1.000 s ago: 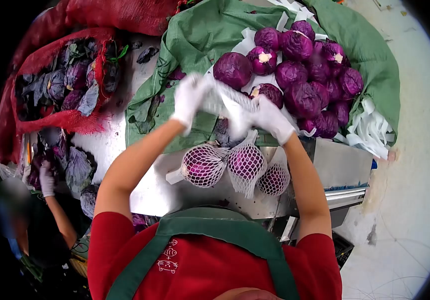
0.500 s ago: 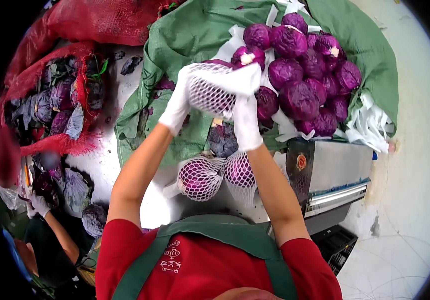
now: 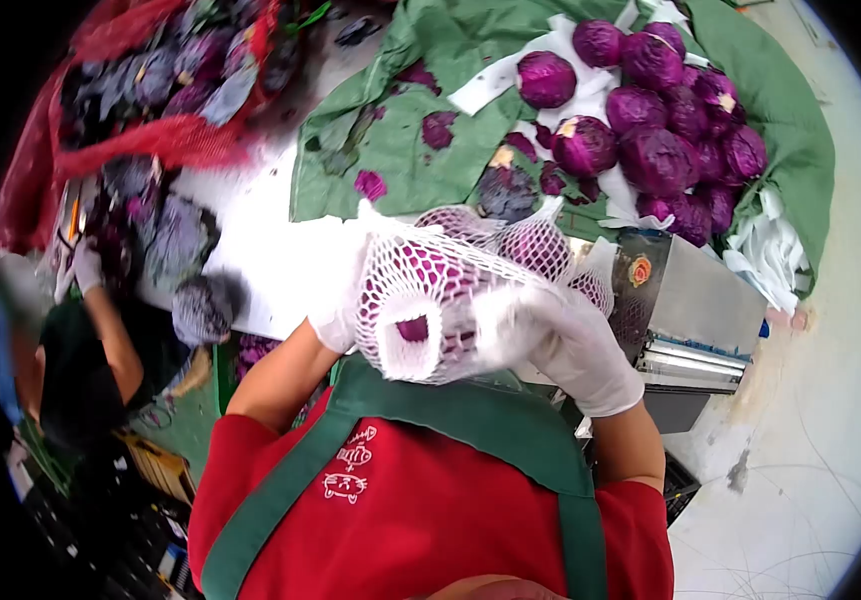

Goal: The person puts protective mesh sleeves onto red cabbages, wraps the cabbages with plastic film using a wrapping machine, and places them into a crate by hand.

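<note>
In front of my chest is a purple cabbage (image 3: pixel 412 328) inside a white foam net (image 3: pixel 440 245), its purple showing through the mesh and a square opening. My left hand (image 3: pixel 338 285), in a white glove, is wrapped round the net's left side; most of its fingers are hidden. My right hand (image 3: pixel 575 340), also gloved, has its fingers curled on the net's right side and is partly blurred. Just beyond lie netted cabbages (image 3: pixel 536 250), partly covered by the held one. A dark, untrimmed cabbage (image 3: pixel 506 192) sits behind them.
Bare purple cabbages (image 3: pixel 658 160) are piled on green sacking (image 3: pixel 410 165) with white strips (image 3: pixel 770 250). A metal box-like device (image 3: pixel 705 295) stands at right. At left are a red mesh sack (image 3: pixel 160 145) of dark cabbages and a co-worker's gloved hands (image 3: pixel 80 268).
Both hands have come down towards my chest with the netted cabbage, turning it. The view has shifted, so the pile sits further right and higher. My right hand's grip has changed.
</note>
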A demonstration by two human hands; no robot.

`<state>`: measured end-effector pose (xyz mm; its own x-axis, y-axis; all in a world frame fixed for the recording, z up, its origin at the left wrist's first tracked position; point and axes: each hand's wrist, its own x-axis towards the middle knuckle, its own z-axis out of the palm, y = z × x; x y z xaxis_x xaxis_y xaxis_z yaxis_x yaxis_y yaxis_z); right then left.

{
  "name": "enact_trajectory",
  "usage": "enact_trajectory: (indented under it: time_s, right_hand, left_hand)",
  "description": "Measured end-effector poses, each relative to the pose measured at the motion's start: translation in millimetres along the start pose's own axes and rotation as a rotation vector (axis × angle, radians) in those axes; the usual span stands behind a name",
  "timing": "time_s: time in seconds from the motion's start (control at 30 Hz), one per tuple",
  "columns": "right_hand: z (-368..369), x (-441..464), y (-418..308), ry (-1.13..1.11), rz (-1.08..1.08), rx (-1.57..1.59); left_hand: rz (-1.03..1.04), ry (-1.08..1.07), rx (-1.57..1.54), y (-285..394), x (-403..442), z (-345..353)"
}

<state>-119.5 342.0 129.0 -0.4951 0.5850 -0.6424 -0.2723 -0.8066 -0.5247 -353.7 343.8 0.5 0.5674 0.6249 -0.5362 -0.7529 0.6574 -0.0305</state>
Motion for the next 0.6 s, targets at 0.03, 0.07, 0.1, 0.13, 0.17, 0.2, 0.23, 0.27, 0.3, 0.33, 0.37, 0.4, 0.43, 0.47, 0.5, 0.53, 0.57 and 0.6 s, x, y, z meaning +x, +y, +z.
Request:
enact_trajectory:
  time_s: [0.03, 0.07, 0.1, 0.13, 0.17, 0.2, 0.23, 0.27, 0.3, 0.33, 0.37, 0.4, 0.43, 0.47, 0.5, 0.53, 0.57, 0.6]
  right_hand:
    - [-12, -10, 2, -0.111, 0.089, -0.177]
    - [-12, -18, 8, -0.107, 0.243, -0.213]
    - [-21, -14, 14, -0.298, 0.287, -0.410]
    - [-35, -9, 26, -0.384, 0.254, -0.475]
    - [-45, -5, 33, -0.466, 0.215, -0.540]
    - [-32, -2, 26, -0.344, 0.079, -0.284]
    - [-19, 0, 19, -0.261, -0.079, -0.044]
    - [-21, 5, 14, -0.215, -0.226, -0.048]
    - [-22, 11, 8, -0.170, -0.376, -0.050]
    - [-44, 31, 28, -0.161, -0.324, 0.044]
    - [-49, 37, 39, 0.069, -0.356, -0.434]
    - [-28, 30, 44, 0.105, -0.209, -0.107]
    - [-9, 21, 47, 0.133, -0.058, 0.218]
    - [-18, 25, 58, -0.110, 0.042, 0.535]
    - [-27, 31, 69, -0.360, 0.143, 0.849]
    - [-34, 38, 69, -0.346, 0.085, 0.819]
    - [-36, 43, 66, -0.331, 0.027, 0.788]
    - [-39, 48, 64, -0.313, -0.030, 0.757]
  left_hand:
    - [-0.033, -0.074, -0.075, -3, 0, -13]
    - [-0.061, -0.170, -0.074, -4, 2, -21]
    - [-0.109, -0.374, -0.015, -3, 2, -9]
    - [-0.121, -0.377, -0.038, -7, 4, -11]
    - [-0.137, -0.382, -0.058, -11, 6, -13]
    - [-0.137, -0.369, -0.144, -16, 3, -4]
    - [-0.103, -0.361, -0.157, -20, -2, 6]
    - [-0.070, -0.353, -0.170, -25, -7, 16]
    - [0.037, -0.263, -0.084, -27, -12, 19]
    - [0.160, -0.317, 0.068, -19, -10, 7]
    - [0.282, -0.375, 0.221, -10, -4, -3]
    - [0.231, -0.442, 0.115, -10, -16, 20]
    - [0.178, -0.506, 0.004, -11, -27, 41]
    - [0.231, -0.524, -0.009, -10, -19, 36]
    - [0.280, -0.538, -0.025, -9, -12, 32]
    - [0.326, -0.490, 0.040, -6, -9, 34]
    - [0.378, -0.448, 0.105, -2, -6, 43]
    - [0.588, -0.337, 0.230, -2, 0, 54]
